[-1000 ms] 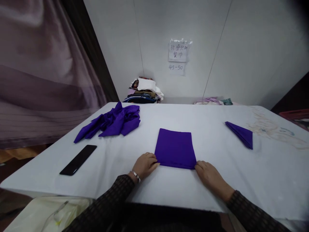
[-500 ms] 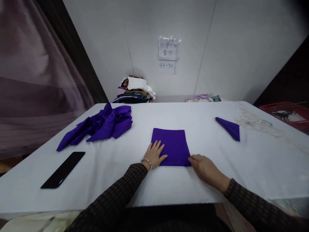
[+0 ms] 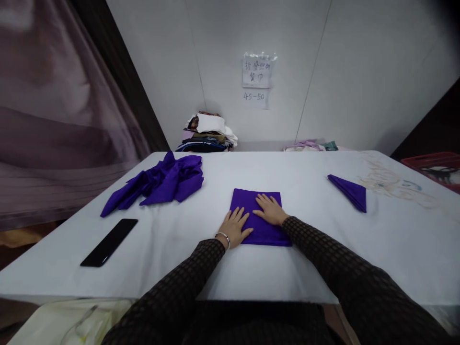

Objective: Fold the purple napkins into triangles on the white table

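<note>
A purple cloth napkin (image 3: 264, 233), folded into a square, lies flat before me on the white-covered table (image 3: 172, 258). Across its left edge rests my left hand (image 3: 234, 228), fingers spread and palm down, a bracelet at the wrist. My right hand (image 3: 270, 209) lies flat on the napkin's upper right part, its fingers stretched out. Neither hand grips the fabric. Off to the right sits another purple napkin (image 3: 349, 192), folded into a narrow triangle. On the left is a crumpled heap of purple cloth (image 3: 172, 179).
A black phone-like slab (image 3: 109, 243) lies at the table's left. Beyond the far edge are a stack of folded clothes (image 3: 208, 132) and some lilac fabric (image 3: 307, 143). A red basket (image 3: 436, 160) stands at the far right. Handwritten paper (image 3: 257, 72) hangs on the wall.
My right hand has left the napkin's lower right corner, moved up and left, and now lies flat on the cloth. My left hand stays on the left edge. The view has shifted slightly.
</note>
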{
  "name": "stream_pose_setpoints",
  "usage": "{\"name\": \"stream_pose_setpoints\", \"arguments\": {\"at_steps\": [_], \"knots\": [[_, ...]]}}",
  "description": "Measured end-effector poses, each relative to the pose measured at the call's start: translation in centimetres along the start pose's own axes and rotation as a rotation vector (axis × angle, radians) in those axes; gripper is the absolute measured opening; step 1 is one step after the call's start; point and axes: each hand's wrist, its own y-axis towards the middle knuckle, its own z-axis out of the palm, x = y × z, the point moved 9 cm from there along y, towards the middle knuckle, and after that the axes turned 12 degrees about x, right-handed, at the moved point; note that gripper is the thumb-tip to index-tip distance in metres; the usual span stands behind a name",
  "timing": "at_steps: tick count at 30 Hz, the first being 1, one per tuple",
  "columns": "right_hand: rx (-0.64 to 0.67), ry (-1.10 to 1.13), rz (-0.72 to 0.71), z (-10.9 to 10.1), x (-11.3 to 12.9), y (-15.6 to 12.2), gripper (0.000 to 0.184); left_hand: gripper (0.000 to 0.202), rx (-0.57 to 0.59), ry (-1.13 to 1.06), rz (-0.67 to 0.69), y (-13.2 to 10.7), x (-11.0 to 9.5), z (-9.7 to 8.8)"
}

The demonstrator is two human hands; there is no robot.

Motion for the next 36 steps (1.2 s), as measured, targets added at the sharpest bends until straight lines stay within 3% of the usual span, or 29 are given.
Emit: {"name": "stream_pose_setpoints", "arguments": {"at_steps": [3, 7, 10, 14, 18, 20, 25, 31, 36], "knots": [[-0.022, -0.035, 0.076, -0.2, -3.1, -0.6, 0.070, 0.061, -0.020, -0.014, -0.001, -0.2, 0.1, 0.1], [-0.034, -0.064, 0.088, -0.1, -3.8, -0.8, 0.072, 0.062, 0.024, -0.042, 0.005, 0.4, 0.4, -0.1], [-0.043, -0.074, 0.079, 0.1, -3.5, -0.8, 0.071, 0.057, 0.074, -0.061, -0.009, 2.5, 0.7, -1.4], [-0.054, -0.082, 0.088, 0.1, -3.5, -0.8, 0.071, 0.060, -0.032, -0.030, -0.046, 6.3, 1.5, -4.0], [-0.052, -0.078, 0.089, 0.0, -3.6, -0.8, 0.072, 0.071, 0.003, -0.079, -0.203, 8.5, 4.4, -2.8], [-0.047, -0.074, 0.085, 0.1, -3.6, -0.8, 0.072, 0.075, 0.013, -0.108, -0.249, 8.7, 5.4, -2.0], [-0.040, -0.085, 0.087, 0.3, -3.8, -0.8, 0.073, 0.080, 0.003, -0.115, -0.257, 8.6, 5.8, -1.2], [-0.025, -0.094, 0.095, 0.5, -4.1, -0.8, 0.072, 0.074, 0.036, -0.162, -0.449, 8.0, 8.3, -1.5], [-0.007, -0.130, 0.109, 0.5, -4.1, -0.8, 0.075, 0.067, 0.101, -0.211, -0.622, 6.0, 10.2, -2.5]]}}
